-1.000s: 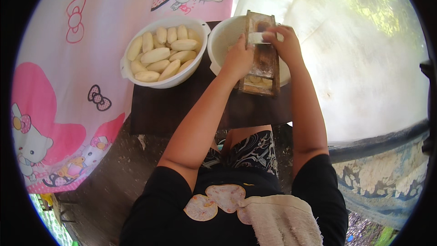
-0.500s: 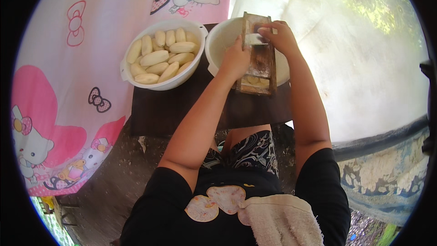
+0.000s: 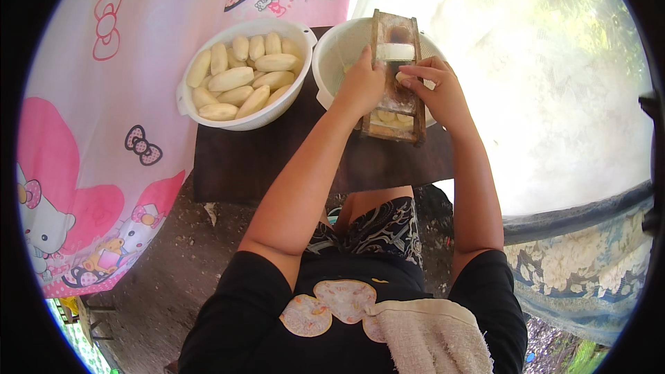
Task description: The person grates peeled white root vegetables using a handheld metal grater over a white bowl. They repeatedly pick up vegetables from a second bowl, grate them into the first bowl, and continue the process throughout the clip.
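A wooden slicer (image 3: 408, 25) with a pale metal blade (image 3: 397, 52) lies across the top of a white colander-like bowl (image 3: 323, 88). My left hand (image 3: 361, 90) is closed round the slicer's left rail, steadying it. Just below the blade, my right hand (image 3: 440, 91) pinches a small pale piece of peeled banana (image 3: 402, 77) over the board; most of the piece is covered by the fingers. Pale slices (image 3: 389, 117) show through the gap at the slicer's near end. On the left, a white basin (image 3: 271, 114) holds several whole peeled bananas (image 3: 231, 79).
Both bowls stand on a dark table (image 3: 270, 166) in front of my knees. A pink printed curtain (image 3: 149, 48) hangs at the left, and a whitish translucent sheet (image 3: 540, 111) closes the right side. A beige towel (image 3: 433, 336) hangs on my shirt.
My right hand has slid down the slicer, from over the blade to just below it, uncovering the blade. The left hand keeps its hold. The whole view has shifted slightly.
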